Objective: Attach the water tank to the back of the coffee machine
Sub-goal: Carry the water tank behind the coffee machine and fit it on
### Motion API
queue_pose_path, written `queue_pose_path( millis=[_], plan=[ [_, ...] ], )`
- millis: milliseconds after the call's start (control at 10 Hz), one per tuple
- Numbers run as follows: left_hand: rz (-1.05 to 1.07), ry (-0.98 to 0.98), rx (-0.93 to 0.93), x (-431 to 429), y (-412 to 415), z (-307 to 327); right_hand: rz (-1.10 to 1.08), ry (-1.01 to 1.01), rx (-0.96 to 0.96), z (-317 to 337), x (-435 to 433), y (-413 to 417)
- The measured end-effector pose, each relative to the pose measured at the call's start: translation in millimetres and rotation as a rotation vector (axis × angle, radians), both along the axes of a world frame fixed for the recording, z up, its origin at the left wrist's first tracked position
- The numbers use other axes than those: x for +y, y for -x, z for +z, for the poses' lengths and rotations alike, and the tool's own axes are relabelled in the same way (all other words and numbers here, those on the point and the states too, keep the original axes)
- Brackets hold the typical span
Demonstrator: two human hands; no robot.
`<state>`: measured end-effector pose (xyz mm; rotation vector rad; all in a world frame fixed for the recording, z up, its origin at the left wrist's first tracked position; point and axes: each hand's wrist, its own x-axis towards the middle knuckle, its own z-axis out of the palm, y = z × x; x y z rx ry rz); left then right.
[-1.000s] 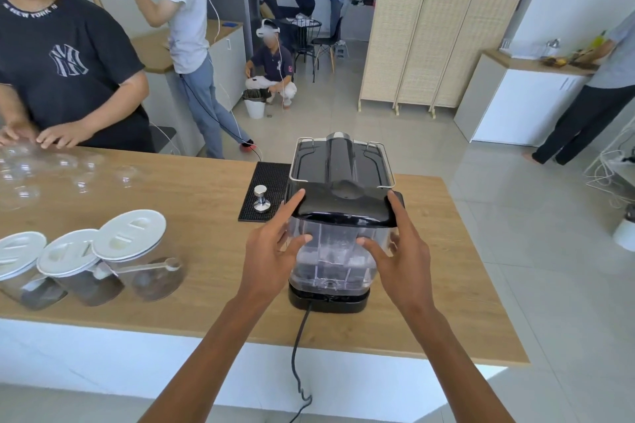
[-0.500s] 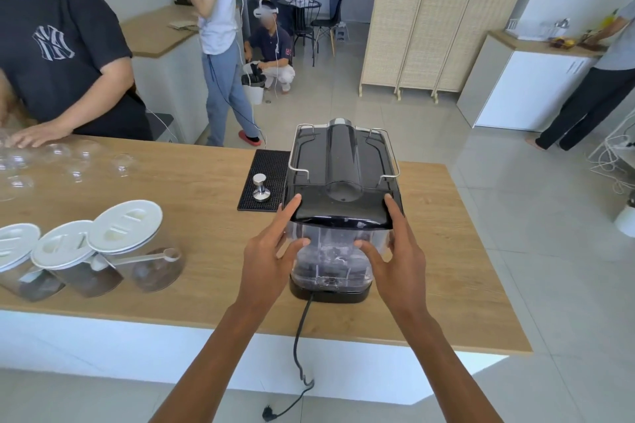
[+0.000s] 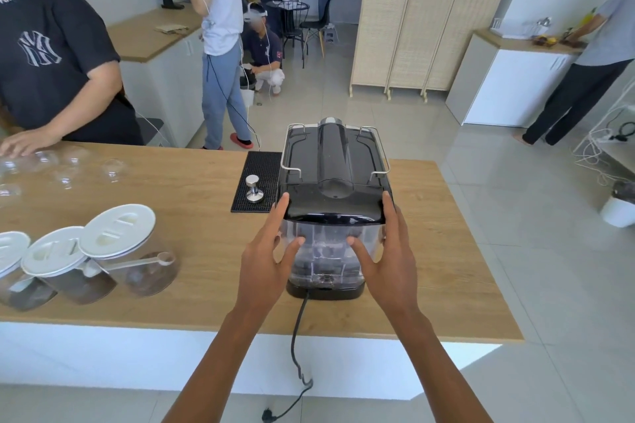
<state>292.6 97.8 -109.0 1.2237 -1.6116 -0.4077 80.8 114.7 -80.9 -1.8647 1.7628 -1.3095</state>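
A black coffee machine (image 3: pixel 335 161) stands on the wooden counter (image 3: pixel 192 203) with its back toward me. The clear water tank (image 3: pixel 326 251), capped by a glossy black lid (image 3: pixel 335 208), sits upright against the machine's back, over the black base. My left hand (image 3: pixel 271 251) presses on the tank's left side, index finger up along the lid's edge and thumb on the near face. My right hand (image 3: pixel 388 251) mirrors it on the right side. The machine's front is hidden.
A black power cord (image 3: pixel 297 347) hangs from the base over the counter's near edge. A tamper (image 3: pixel 253 189) stands on a black mat (image 3: pixel 256 178) left of the machine. Three white-lidded jars (image 3: pixel 113 247) sit near left, with glasses (image 3: pixel 68 168) beyond. A person's hand (image 3: pixel 24 142) rests far left.
My hands stay on the tank's sides; the thumbs have spread slightly on its near face. My view has pulled back a little, showing more of the cord and floor.
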Motion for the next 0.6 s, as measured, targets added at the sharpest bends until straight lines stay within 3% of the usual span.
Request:
queue_pose_path(
  millis=[600],
  plan=[
    [0.063, -0.089, -0.036, 17.9, 4.0, -8.1, -0.040, -0.002, 0.036, -10.5, 9.3, 1.4]
  ],
)
